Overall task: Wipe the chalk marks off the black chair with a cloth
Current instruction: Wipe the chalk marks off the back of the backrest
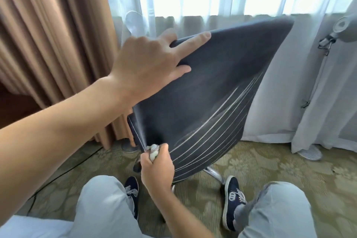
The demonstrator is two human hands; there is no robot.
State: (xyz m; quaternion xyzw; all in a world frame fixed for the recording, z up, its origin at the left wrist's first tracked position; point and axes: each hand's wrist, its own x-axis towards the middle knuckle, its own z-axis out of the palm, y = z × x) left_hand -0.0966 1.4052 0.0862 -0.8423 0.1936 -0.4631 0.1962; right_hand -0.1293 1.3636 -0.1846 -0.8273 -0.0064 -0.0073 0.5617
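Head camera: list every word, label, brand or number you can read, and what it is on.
No readable text anywhere.
Right shoe: a white emblem on the toe, no letters legible.
Black chair: only white chalk lines, no writing.
Cloth in the right hand: no print visible.

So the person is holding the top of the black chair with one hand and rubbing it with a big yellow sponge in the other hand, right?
Almost. It is not a yellow sponge: the head view shows the right hand holding a small bunched whitish cloth against the lower left part of the black chair. The left hand does hold the chair's top edge, and chalk marks remain.
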